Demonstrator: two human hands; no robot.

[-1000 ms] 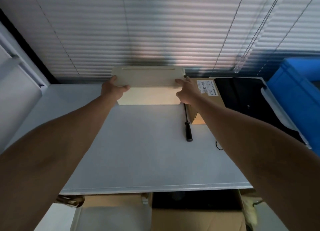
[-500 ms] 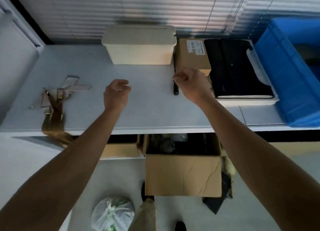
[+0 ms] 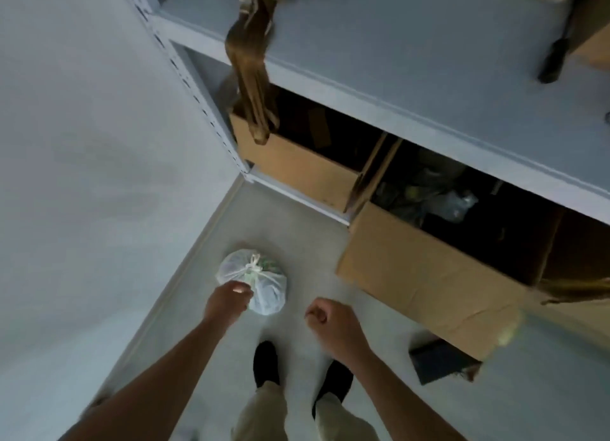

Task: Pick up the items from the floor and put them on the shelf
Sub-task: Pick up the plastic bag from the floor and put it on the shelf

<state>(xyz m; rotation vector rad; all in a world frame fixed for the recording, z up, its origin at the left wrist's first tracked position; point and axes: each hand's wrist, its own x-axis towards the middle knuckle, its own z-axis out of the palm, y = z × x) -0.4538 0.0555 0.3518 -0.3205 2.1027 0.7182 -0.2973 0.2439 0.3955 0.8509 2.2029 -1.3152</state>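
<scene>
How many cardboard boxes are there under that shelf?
2. A smaller box is tucked under the shelf at the left; a bigger box to its right sticks out onto the floor. More may be hidden past the right edge.

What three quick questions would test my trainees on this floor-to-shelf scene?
1. True or false: the tied white plastic bag already lies on the shelf.
2. What does the right hand hold?
3. Which is nearest the left hand? A) the bag B) the shelf C) the right hand

Key: 1 false, it is on the floor; 2 nothing, the fingers are curled on themselves; 3 A.
</scene>
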